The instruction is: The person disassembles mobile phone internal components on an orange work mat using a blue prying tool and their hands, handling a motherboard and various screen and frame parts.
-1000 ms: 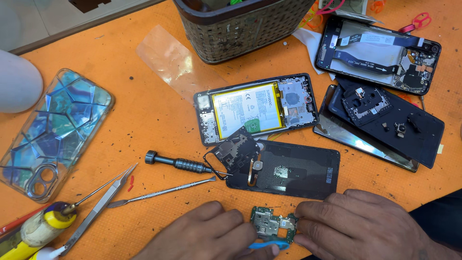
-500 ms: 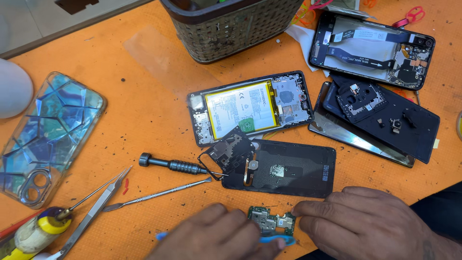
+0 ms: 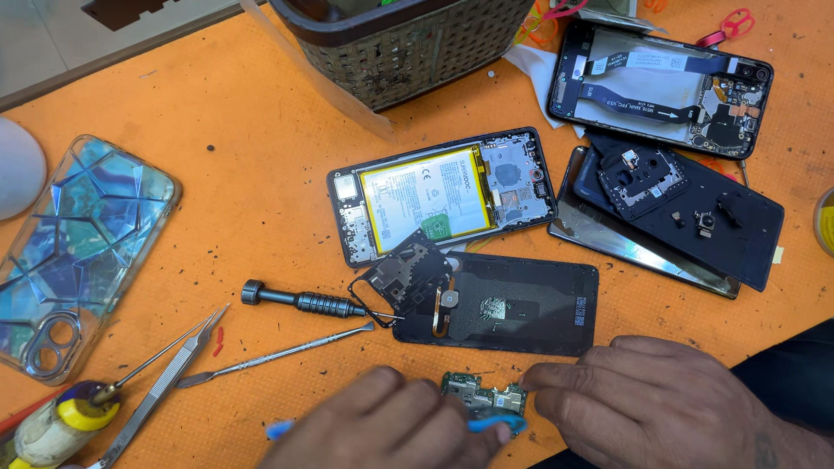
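A small green circuit board (image 3: 484, 399) lies at the near edge of the orange table, between my two hands. My left hand (image 3: 382, 426) holds a thin blue tool (image 3: 491, 425) whose tip runs under the board. My right hand (image 3: 660, 404) pinches the board's right end with its fingertips. Just beyond the board lies a black phone back cover (image 3: 512, 304) with a small black inner plate (image 3: 407, 276) on its left end. Farther back is an opened phone (image 3: 443, 195) with a yellow-labelled battery showing.
A black screwdriver (image 3: 300, 301), a metal spudger (image 3: 278, 354) and tweezers (image 3: 165, 386) lie at the left. A clear patterned phone case (image 3: 74, 247) is at far left, a glue bottle (image 3: 56, 426) near it. A woven basket (image 3: 408, 39) and two more opened phones (image 3: 660, 82) (image 3: 673, 217) sit behind.
The view has shifted slightly. My left hand has slid the blue tool to the right under the board; my right hand stays on the board's right end.
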